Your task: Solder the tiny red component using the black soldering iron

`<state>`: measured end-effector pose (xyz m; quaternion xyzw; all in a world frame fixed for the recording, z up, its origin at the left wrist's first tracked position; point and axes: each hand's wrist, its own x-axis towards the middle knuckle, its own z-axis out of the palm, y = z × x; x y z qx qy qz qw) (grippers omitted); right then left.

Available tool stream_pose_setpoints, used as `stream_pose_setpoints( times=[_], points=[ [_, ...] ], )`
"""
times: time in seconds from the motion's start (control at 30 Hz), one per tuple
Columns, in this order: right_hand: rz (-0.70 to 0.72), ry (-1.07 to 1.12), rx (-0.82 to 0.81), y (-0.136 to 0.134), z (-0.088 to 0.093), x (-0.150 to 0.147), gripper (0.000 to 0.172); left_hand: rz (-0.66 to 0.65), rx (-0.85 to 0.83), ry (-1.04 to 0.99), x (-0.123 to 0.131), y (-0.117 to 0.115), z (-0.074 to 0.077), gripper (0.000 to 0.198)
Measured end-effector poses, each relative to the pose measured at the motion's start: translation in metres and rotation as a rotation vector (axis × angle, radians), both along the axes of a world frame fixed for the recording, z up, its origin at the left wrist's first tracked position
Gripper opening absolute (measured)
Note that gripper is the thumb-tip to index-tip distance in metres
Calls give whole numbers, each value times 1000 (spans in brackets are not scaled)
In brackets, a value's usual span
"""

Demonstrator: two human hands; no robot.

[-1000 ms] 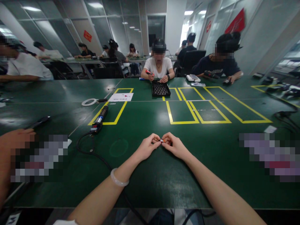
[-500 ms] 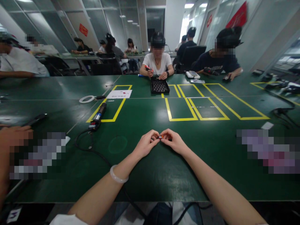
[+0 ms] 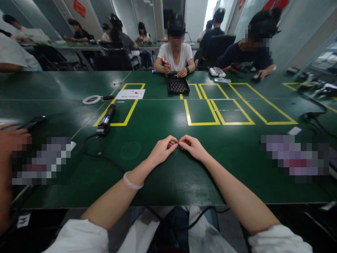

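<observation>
Above the green table (image 3: 158, 182), my left hand (image 3: 162, 150) and my right hand (image 3: 193, 147) meet fingertip to fingertip. Both are closed in a pinch on one small red object (image 3: 178, 143). Fingers cover most of that piece, so its kind cannot be made out. A pale bangle (image 3: 131, 180) circles my left wrist.
A black cylindrical tool (image 3: 107, 115) with a cable lies left of my hands, near yellow tape rectangles. Across the table a person (image 3: 175, 52) works over a black tray (image 3: 178, 92). At far left another person's hand (image 3: 15, 138) rests by a blurred-out flat item (image 3: 44, 158).
The view has tipped downward, so everything sits higher in the picture. My hands stay pinched together; less of the small piece shows, and its orange and pale parts are now hidden.
</observation>
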<state>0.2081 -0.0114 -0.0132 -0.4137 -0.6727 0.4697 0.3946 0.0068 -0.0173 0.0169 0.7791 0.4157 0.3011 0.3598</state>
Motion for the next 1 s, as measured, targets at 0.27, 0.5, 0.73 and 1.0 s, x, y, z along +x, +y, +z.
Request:
stream_pose_setpoints(
  times=[0.27,0.5,0.73,1.0],
  points=[
    [44,116,-70,-1,-2,-2,28,-46,8,27,1,-1,-2,20],
    [-1,22,0,-2,2,-2,27,14,11,4,-2,2,-3,20],
    [-37,-75,31,-1,3,0,21,73,113,131,-13,11,6,31],
    [-2,-57,10,0,0,0,20,934,349,644,-173,77,26,62]
  ],
)
